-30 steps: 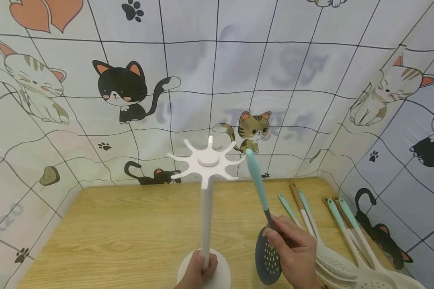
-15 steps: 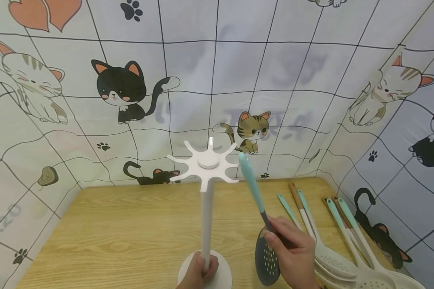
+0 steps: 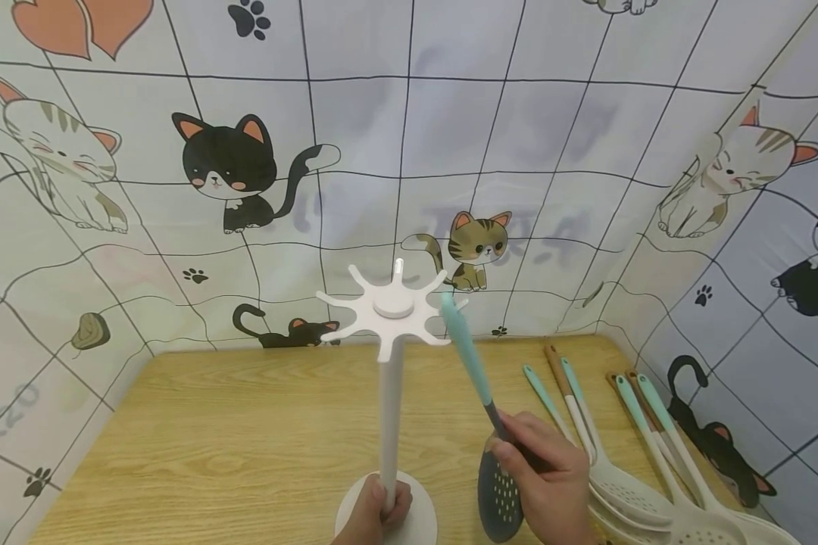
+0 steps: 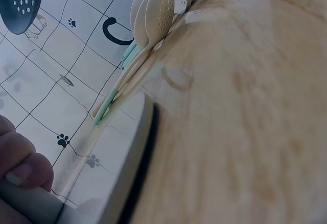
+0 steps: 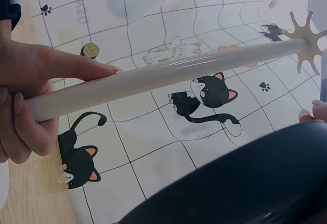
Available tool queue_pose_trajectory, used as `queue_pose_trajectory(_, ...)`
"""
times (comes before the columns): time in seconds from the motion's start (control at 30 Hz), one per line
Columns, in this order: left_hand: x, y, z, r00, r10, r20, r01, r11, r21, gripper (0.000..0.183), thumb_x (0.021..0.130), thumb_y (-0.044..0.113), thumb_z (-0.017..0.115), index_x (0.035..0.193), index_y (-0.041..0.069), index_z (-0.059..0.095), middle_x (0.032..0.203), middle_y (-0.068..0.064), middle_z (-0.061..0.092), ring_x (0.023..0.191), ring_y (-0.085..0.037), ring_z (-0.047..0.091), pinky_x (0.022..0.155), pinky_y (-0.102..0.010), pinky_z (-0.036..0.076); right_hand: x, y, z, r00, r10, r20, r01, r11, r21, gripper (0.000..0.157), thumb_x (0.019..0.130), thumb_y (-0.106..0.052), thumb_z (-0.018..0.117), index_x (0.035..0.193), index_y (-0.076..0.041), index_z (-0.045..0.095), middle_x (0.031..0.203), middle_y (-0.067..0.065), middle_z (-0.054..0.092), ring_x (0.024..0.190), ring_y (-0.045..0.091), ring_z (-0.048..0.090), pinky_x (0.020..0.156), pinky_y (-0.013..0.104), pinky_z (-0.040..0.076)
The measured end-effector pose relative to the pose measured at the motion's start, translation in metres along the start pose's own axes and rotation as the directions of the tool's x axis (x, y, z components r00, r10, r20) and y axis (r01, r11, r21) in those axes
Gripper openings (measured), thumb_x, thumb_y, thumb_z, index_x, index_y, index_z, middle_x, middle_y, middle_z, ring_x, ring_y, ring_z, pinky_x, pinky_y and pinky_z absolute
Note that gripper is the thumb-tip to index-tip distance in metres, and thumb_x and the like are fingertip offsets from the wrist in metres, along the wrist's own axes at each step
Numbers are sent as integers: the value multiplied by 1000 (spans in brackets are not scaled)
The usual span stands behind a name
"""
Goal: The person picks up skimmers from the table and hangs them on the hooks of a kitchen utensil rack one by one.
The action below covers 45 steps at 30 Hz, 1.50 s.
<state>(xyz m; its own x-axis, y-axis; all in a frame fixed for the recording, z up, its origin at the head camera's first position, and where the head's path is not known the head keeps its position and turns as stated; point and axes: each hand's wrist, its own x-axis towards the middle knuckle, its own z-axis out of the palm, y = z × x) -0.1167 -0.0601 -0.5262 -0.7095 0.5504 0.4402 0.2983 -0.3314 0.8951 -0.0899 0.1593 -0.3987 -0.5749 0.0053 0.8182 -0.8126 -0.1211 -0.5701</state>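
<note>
Cat-print wall covering (image 3: 361, 113) backs a wood-grain counter (image 3: 245, 424). On the head feed I count one upright white stand (image 3: 390, 424) with eight radial arms. Right of it lie pale utensils (image 3: 630, 484): four teal and three brown handles visible. One dark-grey perforated skimmer (image 3: 478, 378) leans near the stand's arms, teal handle uppermost; contact cannot be determined. Right hand (image 3: 548, 473) fingers pinch its neck; left hand (image 3: 368, 515) fingers encircle the stand's lower post.
</note>
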Motion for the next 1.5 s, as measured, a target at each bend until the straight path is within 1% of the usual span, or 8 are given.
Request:
queue_pose_trajectory(0.17,0,-1,-2,1000,-15,11,15,1000,-13,79,99,73,10,63,4,25,52,-15,20,48,-3,19,37,-25,12,-3,1,1,1000,2,6,-2,1000,-8,38,87,24,59,125,18,60,107,2,72,73,13,53,54,27,44)
queue_pose_trajectory(0.37,-1,-7,-5,1000,-23,8,23,1000,4,83,97,76,10,62,2,24,52,-17,20,48,2,20,35,-25,12,-5,3,4,1000,-11,8,11,1000,11,38,87,23,59,125,18,60,109,3,73,73,14,54,55,27,46)
queue_pose_trajectory(0.67,0,-17,-3,998,-27,-52,30,997,69,88,92,80,6,62,1,27,53,-16,22,49,5,21,36,-27,11,-4,4,2,999,-4,35,6,999,-52,37,84,24,63,119,16,64,99,1,72,77,11,59,64,23,53)
queue_pose_trajectory(0.87,2,-17,-6,999,-15,-35,18,997,78,93,92,82,7,61,-2,28,52,-19,23,50,7,22,34,-26,12,-1,2,0,997,50,52,-45,995,-92,39,82,27,62,118,13,65,105,-3,73,91,4,65,75,19,55)
queue_pose_trajectory(1.03,5,-16,-6,999,-35,-24,36,997,73,94,90,83,9,60,-4,29,53,-20,24,51,9,24,35,-25,13,-3,5,2,993,53,106,-43,995,-93,40,81,27,63,118,12,66,101,3,76,90,9,70,83,20,57)
queue_pose_trajectory(1.2,6,-15,-7,998,-49,-40,52,995,84,94,88,84,8,61,-3,30,54,-18,26,53,10,26,36,-25,14,-4,8,6,984,64,167,-37,987,-159,47,78,27,66,120,8,67,96,11,76,91,12,72,84,21,57)
queue_pose_trajectory(1.37,5,-13,-7,996,-67,-54,72,993,98,95,86,85,6,62,-4,29,54,-18,27,54,11,28,37,-24,15,-4,8,12,977,94,190,-48,971,-234,49,78,25,68,121,4,68,97,11,77,96,10,73,86,21,57)
queue_pose_trajectory(1.5,4,-13,-7,999,-26,-40,30,996,90,91,89,81,5,62,-2,28,53,-20,27,54,12,29,36,-23,16,-5,7,15,971,116,211,-51,956,-290,48,79,22,70,122,1,68,97,10,77,97,9,73,88,20,57)
